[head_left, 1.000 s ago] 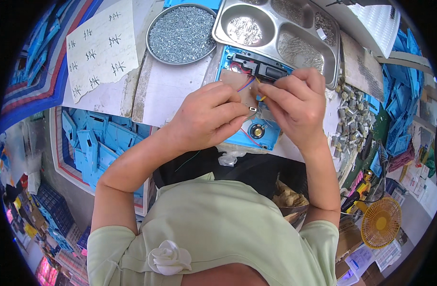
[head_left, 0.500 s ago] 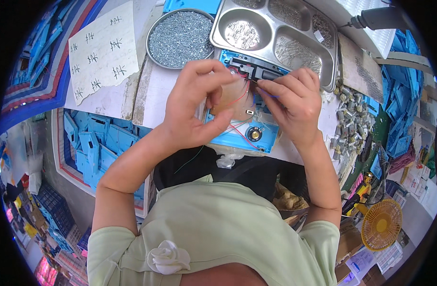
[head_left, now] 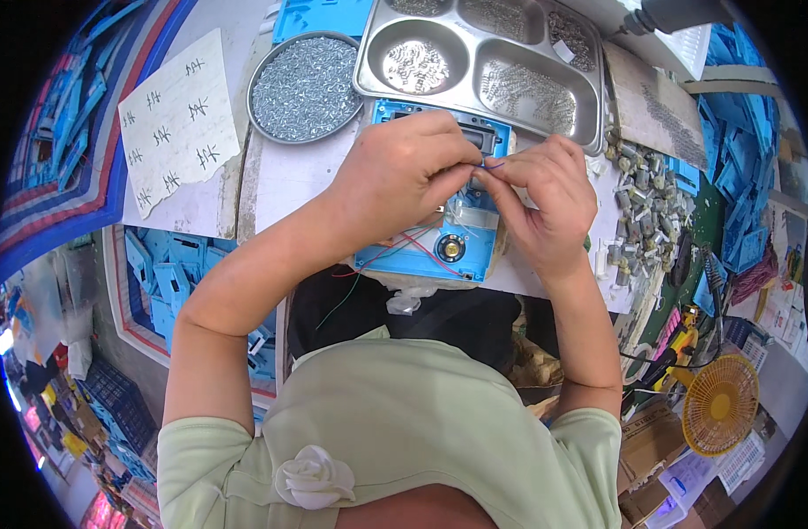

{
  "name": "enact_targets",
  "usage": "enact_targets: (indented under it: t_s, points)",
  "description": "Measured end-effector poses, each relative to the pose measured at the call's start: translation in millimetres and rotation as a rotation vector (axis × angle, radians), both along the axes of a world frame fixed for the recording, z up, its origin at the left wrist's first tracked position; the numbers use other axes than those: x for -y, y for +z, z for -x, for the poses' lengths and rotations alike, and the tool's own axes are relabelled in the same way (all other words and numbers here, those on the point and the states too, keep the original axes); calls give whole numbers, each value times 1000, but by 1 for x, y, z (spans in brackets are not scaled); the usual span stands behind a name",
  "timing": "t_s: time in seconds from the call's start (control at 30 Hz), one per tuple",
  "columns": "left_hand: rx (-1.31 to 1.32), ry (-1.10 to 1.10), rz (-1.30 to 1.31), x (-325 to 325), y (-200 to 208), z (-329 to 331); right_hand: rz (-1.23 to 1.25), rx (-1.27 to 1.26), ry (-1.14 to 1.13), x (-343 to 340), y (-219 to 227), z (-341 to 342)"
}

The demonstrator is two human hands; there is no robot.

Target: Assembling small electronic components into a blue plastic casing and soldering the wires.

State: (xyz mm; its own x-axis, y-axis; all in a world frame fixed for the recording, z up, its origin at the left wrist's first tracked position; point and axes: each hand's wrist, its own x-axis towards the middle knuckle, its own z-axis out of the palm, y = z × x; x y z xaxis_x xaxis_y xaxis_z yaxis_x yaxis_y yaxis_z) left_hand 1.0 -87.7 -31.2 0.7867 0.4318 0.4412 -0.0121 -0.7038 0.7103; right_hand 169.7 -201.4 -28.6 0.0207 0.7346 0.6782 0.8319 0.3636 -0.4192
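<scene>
A light-blue plastic housing (head_left: pixel 395 262) lies in front of me, with a small round speaker (head_left: pixel 450 248) at its near end. At its far end a black part (head_left: pixel 481 138) shows in part. Over the housing, my left hand (head_left: pixel 410 172) and my right hand (head_left: pixel 552 198) meet fingertip to fingertip. Both are closed in a pinch on a thin blue wire (head_left: pixel 495 165); its ends are hidden by the fingers. Red wires (head_left: pixel 435 256) run by the speaker, and a green wire (head_left: pixel 340 304) hangs off the near edge. My left hand covers the middle of the housing.
Beyond the housing stand a round dish of small metal screws (head_left: pixel 305 88) and a steel compartment tray (head_left: pixel 474 108) with small metal parts. Small motors (head_left: pixel 646 207) are heaped at right. A handwritten paper sheet (head_left: pixel 179 123) lies left; blue housings (head_left: pixel 170 278) fill a bin below.
My left hand has come over to the right and closed on the blue wire beside my right fingers; before, its fingers were apart. The view has shifted slightly.
</scene>
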Motion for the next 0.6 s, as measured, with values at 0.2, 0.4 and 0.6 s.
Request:
enact_targets:
  t_s: [0.2, 0.4, 0.6]
  points:
    - [46, 29, 0, 5, 2, 0, 72, -5, -3, 5, 4, -12]
    - [63, 12, 18, 4, 1, -5, 26, -25, 0, 7, -1, -12]
    - [-16, -51, 146, 6, 4, -3, 34, -80, 25, 9, 2, -13]
